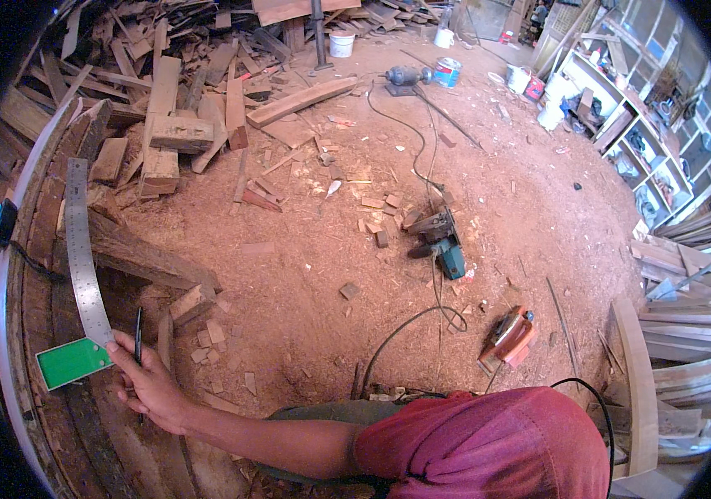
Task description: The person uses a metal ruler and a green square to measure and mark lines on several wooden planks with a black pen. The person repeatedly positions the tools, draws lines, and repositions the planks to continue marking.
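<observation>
My right hand point(149, 387) reaches left over dark timber point(101, 416), its fingers closed at the corner where a try square's blade and handle meet. The try square point(72, 364) has a green handle and a long steel blade with markings, which points away from me along the timber. A slim dark pen or pencil point(138, 333) stands up between the fingers of the same hand. Its lower part passes behind the hand. My left hand does not show.
A teal power tool point(447, 249) with a cable and an orange power tool point(509, 337) lie on the sawdust-covered floor. Scrap wood point(180, 133) is heaped at the far left. Shelves point(646, 158) and stacked boards point(692, 333) line the right. A dark device point(3, 226) sits at the left edge.
</observation>
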### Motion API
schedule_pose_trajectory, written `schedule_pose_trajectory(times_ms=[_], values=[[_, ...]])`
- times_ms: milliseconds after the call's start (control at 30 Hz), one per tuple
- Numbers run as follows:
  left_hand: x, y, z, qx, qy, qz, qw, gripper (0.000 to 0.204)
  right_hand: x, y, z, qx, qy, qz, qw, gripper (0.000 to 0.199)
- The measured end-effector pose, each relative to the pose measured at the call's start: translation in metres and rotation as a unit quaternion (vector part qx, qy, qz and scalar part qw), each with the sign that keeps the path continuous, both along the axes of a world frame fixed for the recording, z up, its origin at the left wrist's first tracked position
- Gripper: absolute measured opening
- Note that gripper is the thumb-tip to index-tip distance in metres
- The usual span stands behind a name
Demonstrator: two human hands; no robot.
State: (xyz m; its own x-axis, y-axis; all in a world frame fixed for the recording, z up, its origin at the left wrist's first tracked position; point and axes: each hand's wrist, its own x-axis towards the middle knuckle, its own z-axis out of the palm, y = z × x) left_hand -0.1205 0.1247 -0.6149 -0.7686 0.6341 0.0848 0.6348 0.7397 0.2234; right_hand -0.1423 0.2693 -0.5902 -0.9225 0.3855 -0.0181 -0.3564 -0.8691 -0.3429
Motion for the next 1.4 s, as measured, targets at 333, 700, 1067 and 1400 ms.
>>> schedule_pose_trajectory(times_ms=[333,700,1067,1400], values=[[0.008,-0.006,-0.006,0.003,-0.018,0.004,1.000,0.056,0.000,-0.001,0.000,0.010,-0.014,0.000,1.000,0.042],[0.007,-0.015,-0.025,-0.001,-0.057,0.021,0.998,0.056,0.009,0.006,0.009,0.052,0.007,-0.023,0.998,0.041],[0.011,-0.026,-0.043,-0.006,-0.093,0.025,0.995,0.056,0.010,0.003,0.005,0.056,0.016,-0.040,0.998,0.040],[0.037,-0.083,-0.090,0.003,-0.191,0.081,0.978,0.056,0.015,-0.003,0.021,0.074,-0.042,-0.029,0.996,0.044]])
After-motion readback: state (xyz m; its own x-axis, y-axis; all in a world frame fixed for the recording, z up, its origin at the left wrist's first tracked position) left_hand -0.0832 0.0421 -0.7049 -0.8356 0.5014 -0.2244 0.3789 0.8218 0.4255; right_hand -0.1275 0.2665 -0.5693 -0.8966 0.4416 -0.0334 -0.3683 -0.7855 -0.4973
